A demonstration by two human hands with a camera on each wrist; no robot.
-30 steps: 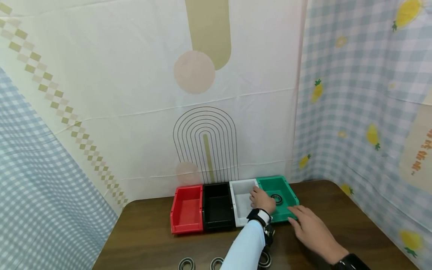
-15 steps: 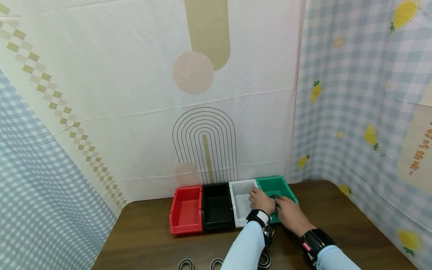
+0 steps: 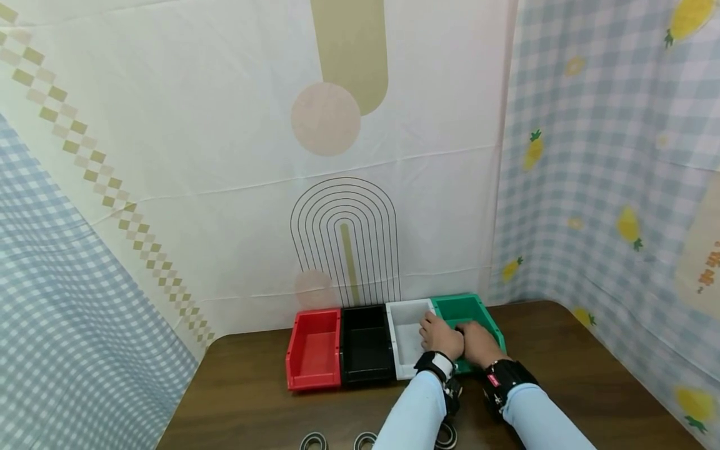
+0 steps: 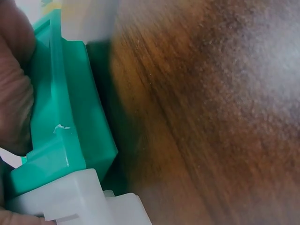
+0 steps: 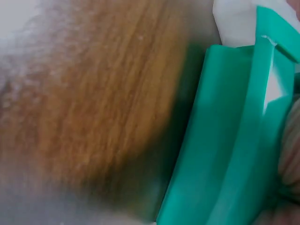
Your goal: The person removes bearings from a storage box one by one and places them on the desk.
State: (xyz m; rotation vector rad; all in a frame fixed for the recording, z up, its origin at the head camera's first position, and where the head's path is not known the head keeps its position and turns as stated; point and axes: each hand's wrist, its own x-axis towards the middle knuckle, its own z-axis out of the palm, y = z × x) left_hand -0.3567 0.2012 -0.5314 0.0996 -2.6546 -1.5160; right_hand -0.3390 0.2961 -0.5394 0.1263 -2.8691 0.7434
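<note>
My left hand (image 3: 441, 335) lies over the wall shared by the white bin (image 3: 406, 312) and the green bin (image 3: 462, 306), its fingers on the white side. My right hand (image 3: 480, 344) reaches down into the green bin, right beside the left hand, and the two nearly touch. A ball bearing seen earlier in the green bin is hidden now; a small dark patch shows between the hands. The left wrist view has the left hand (image 4: 14, 89) inside the green bin's front edge. In the right wrist view the right hand (image 5: 291, 145) shows partly. Fingertips of both hands are hidden.
A red bin (image 3: 315, 350) and a black bin (image 3: 367, 344) continue the row to the left on the brown wooden table (image 3: 242, 394). Several bearings lie near the table's front, among them one bearing (image 3: 313, 441) at left. Cloth curtains (image 3: 236, 156) stand behind and beside the table.
My right hand has moved left from the green bin's right edge to the bearing, which has gone from sight beneath the hands. The left hand has stayed nearly still.
</note>
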